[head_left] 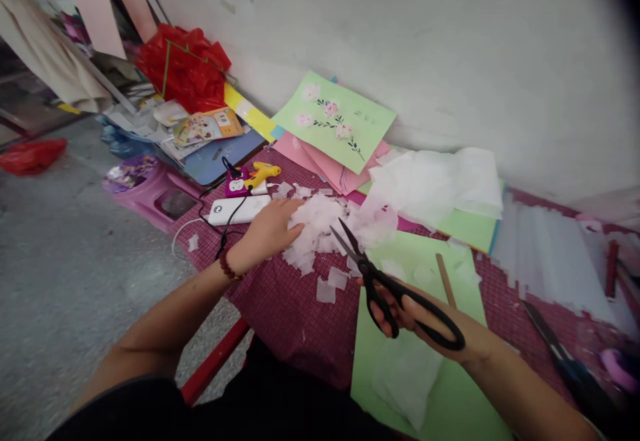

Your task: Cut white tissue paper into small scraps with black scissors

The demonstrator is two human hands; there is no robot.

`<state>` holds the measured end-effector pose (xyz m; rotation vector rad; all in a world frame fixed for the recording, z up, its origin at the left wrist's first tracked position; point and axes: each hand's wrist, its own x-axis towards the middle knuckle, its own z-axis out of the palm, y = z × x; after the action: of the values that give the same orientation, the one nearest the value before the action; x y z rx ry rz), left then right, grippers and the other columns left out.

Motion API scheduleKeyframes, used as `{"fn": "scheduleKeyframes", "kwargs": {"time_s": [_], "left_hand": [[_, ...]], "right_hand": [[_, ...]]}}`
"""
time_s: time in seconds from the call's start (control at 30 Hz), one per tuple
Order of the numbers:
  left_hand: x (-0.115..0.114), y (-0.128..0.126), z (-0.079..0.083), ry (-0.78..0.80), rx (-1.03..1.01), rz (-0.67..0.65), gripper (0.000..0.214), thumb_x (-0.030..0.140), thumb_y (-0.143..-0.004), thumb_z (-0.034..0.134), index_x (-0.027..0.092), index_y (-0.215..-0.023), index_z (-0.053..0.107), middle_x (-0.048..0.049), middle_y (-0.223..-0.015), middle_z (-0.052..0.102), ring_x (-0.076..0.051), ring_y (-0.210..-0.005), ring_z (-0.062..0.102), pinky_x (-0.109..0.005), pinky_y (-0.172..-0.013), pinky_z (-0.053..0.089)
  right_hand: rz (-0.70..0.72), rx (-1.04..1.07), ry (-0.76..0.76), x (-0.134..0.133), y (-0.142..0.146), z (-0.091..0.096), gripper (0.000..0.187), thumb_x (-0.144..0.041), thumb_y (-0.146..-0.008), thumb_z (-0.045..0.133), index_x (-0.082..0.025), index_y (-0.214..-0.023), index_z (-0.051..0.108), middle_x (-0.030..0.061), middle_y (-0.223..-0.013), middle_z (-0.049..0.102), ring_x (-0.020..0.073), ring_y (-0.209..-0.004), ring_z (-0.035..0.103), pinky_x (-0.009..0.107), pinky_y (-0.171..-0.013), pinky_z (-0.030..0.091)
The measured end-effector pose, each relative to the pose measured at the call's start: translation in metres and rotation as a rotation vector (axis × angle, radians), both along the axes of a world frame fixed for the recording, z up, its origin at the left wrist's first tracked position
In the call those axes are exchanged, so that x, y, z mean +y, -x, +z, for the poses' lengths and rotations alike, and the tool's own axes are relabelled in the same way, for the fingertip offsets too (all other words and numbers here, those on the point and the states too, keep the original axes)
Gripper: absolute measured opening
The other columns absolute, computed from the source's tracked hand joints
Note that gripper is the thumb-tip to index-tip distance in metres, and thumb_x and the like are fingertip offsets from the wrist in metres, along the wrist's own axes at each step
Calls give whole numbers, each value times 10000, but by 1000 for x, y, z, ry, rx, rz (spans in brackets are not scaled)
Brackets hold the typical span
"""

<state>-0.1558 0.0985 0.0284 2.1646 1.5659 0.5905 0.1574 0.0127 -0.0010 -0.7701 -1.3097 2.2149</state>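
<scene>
My right hand [425, 324] grips black scissors [380, 281] through the handle loops, with the blades open and pointing up-left at a pile of small pale pink tissue squares [320, 227]. My left hand [273, 227] lies on the left side of that pile, fingers bent into the pieces; a bead bracelet is on its wrist. A light green paper sheet [425, 374] lies under my right hand on the dark red checked tablecloth [290, 307].
A green card with pink flowers [335, 121] leans on the wall over pink sheets. White tissue [435, 184] is heaped behind. A yellow glue gun [260, 174] and white power strip [237, 209] lie left. A wooden stick [445, 279] and second scissors [565, 354] lie right.
</scene>
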Motion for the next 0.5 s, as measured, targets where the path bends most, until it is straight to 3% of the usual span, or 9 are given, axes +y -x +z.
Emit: {"fn": "scheduleKeyframes", "kwargs": {"time_s": [0.1,0.23,0.3,0.37,0.43,0.5], "left_hand": [[1,-6,2,-111,46,-86,502,238,-803,601,161,-1295,538,-143,-1287,596,-293,-1199,530,-480,-1049,390],[1,-31,8,170,-219,-380,614,232,-774,657,232,-1362,483,-118,-1437,487,-256,-1288,484,-397,-1011,453],[5,-44,13,327,-346,-535,453,240,-775,671,228,-1222,596,-99,-1445,481,-241,-1291,493,-366,-1010,454],[10,-52,16,406,-414,-604,189,251,-810,632,188,-982,674,-98,-1368,547,-225,-1218,556,-355,-1000,457],[16,-52,17,377,-406,-583,109,249,-829,590,168,-828,662,-98,-1286,602,-213,-1143,599,-360,-990,458],[20,-43,15,240,-294,-492,97,227,-809,583,162,-767,641,-102,-1237,629,-221,-1126,602,-383,-1005,442]], "right_hand": [[-15,3,17,-4,-7,5,502,-598,-896,530,-230,-1237,524,52,-921,546,173,-768,518,315,-681,408],[-24,-26,10,-10,-10,11,559,-609,-894,518,-214,-1290,504,63,-919,543,182,-779,522,328,-690,415],[-21,-25,-8,-10,-9,13,544,-613,-892,516,-210,-1258,520,62,-909,546,179,-770,520,323,-677,411],[-15,-14,-34,-9,-10,15,530,-609,-893,514,-221,-1255,524,60,-908,552,174,-764,522,317,-667,411],[-29,-22,-87,-10,-15,20,549,-625,-887,504,-253,-1291,516,60,-913,561,177,-758,530,321,-665,427],[-123,-132,-204,-18,-26,26,592,-697,-867,448,-293,-1291,536,62,-889,577,196,-736,544,344,-660,462]]}}
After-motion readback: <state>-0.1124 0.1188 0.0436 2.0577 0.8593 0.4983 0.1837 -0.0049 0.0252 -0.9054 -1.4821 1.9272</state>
